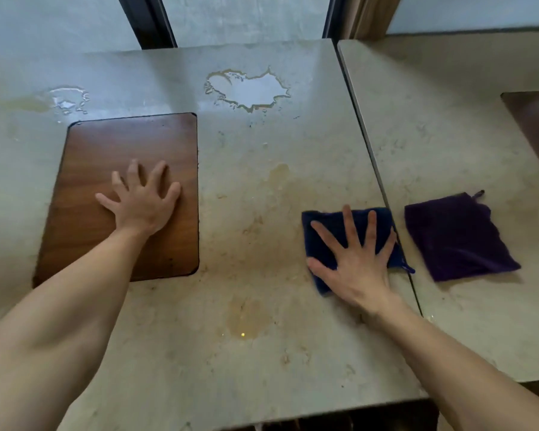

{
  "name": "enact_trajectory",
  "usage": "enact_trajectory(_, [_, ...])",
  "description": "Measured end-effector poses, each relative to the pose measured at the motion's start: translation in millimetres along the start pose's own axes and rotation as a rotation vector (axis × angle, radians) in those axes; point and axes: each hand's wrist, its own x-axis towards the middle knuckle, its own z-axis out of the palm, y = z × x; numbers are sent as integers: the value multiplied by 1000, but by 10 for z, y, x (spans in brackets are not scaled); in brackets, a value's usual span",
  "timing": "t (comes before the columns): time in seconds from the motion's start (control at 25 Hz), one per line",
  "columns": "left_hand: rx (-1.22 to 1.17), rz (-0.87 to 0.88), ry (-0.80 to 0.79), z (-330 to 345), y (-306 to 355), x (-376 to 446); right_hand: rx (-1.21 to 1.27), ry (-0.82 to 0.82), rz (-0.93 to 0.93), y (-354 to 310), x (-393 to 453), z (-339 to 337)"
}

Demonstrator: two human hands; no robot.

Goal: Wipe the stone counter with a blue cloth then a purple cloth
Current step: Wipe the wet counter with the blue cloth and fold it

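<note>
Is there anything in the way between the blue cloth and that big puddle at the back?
Nothing visible. The right hand lies flat on the blue cloth, and only bare, stained stone counter separates it from the big puddle. The wooden board under the left hand sits off to the left, clear of that path.
</note>
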Motion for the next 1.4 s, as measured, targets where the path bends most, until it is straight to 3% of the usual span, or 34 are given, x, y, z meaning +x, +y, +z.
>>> enact_trajectory(0.2, [40, 15, 44, 76, -52, -12, -36, 189, -20, -46, 1455, -385])
enact_trajectory(0.32, [59, -9, 22, 95, -56, 16, 4, 72, 34, -65, 2491, -768])
enact_trajectory(0.52, [117, -7, -9, 116, -66, 41, 67, 54, 56, -161, 4063, -1310])
enact_trajectory(0.76, [116, -16, 24, 142, -64, 101, 40, 34, -5, -423, 5009, -1629])
enact_trajectory(0.92, [132, 4, 12, 137, -62, 103, -24, 10, -184, -702, 4819, -1515])
enact_trajectory(1.04, [108, 0, 21, 139, -71, 100, -22, 13, -198, -732, 4321, -1327])
enact_trajectory(1.24, [71, 7, 31, 138, -75, 114, -13, 10, -174, -676, 3010, -954])
enact_trajectory(1.4, [22, 36, 37, 117, -113, 135, -10, 104, -101, -543, 1549, -444])
